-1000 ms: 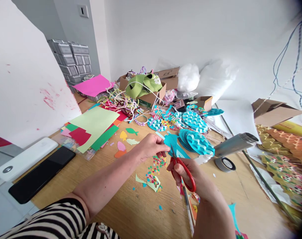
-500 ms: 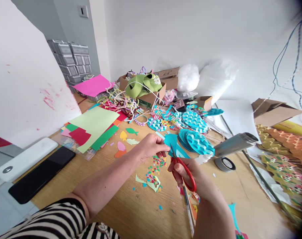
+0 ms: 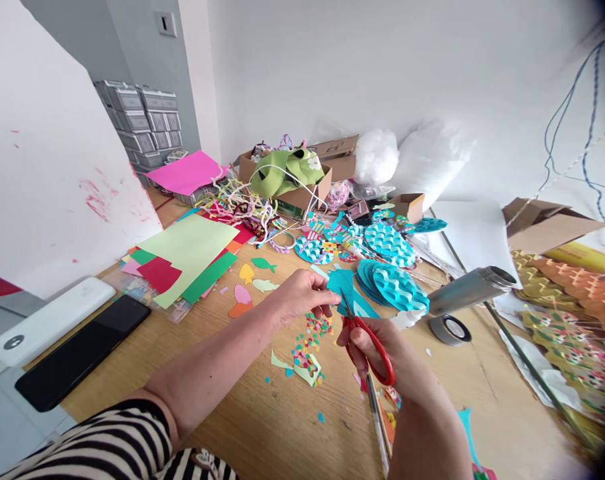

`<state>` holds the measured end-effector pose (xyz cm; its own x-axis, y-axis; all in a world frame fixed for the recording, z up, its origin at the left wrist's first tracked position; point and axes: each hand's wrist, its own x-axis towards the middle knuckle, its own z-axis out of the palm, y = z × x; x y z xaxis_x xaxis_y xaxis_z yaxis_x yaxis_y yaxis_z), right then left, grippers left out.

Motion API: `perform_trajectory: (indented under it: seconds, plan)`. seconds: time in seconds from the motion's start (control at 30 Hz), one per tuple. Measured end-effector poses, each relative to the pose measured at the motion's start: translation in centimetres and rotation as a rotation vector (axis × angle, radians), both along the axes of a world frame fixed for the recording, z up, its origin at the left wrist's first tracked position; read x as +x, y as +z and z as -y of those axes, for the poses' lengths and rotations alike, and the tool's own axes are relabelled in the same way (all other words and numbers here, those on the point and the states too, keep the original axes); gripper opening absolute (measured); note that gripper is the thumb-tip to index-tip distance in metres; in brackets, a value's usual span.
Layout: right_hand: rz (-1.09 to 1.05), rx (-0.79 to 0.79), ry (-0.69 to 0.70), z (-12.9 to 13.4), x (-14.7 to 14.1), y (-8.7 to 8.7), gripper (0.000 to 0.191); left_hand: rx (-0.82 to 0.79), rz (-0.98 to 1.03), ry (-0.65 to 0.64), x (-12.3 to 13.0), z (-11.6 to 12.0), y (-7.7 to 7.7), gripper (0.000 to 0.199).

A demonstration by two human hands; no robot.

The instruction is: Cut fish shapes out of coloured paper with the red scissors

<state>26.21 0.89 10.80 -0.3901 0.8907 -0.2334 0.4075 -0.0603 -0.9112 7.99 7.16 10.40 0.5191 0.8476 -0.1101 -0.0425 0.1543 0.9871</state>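
Note:
Between the fingertips of my left hand (image 3: 312, 293) is a piece of blue paper (image 3: 340, 283), held just above the table. My right hand (image 3: 372, 343) is closed around the red handles of a pair of scissors (image 3: 384, 355). The scissor blades point away from me and lie against the blue paper, close to my left fingertips. Colourful paper confetti (image 3: 307, 350) is scattered beneath my hands. Small cut-out fish shapes, including a green fish (image 3: 264, 265) and a yellow one (image 3: 246, 273), lie left of my left hand. Just beyond the paper sit stacked blue wavy discs (image 3: 400, 288).
Coloured paper sheets (image 3: 192, 250) lie at the left, near a black phone (image 3: 82, 353) and a white power bank (image 3: 52, 323). At the right a metal flask (image 3: 472, 291) lies tilted beside its lid (image 3: 450, 330). Boxes, pipe cleaners (image 3: 237, 200) and white stuffing (image 3: 377, 157) fill the back.
Both hands stay nearly in place. The scissor handles and my right hand have shifted very slightly; the blue paper is still between my left fingers.

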Motion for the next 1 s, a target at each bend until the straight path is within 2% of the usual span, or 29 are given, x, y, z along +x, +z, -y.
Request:
perform_trajectory:
  seconds: [0.1,0.3,0.53,0.73,1.0]
  plan:
    - [0.025,0.007,0.006,0.1,-0.1,0.2,0.064,-0.011,0.021,0.003,0.0,-0.1,-0.2,0.024]
    - [0.037,0.028,0.021,0.2,-0.2,0.3,0.063,-0.040,0.082,0.100,0.0,-0.2,-0.3,0.038]
    - [0.011,-0.016,0.046,0.0,-0.2,0.1,0.061,0.050,0.091,0.132,-0.1,-0.1,-0.2,0.030]
    - [-0.017,0.026,0.083,-0.2,0.2,-0.5,0.059,-0.014,0.135,0.194,0.0,-0.2,-0.1,0.032]
    - [-0.048,0.066,0.023,-0.1,-0.2,0.6,0.063,-0.033,0.177,0.171,0.0,-0.5,-0.3,0.026]
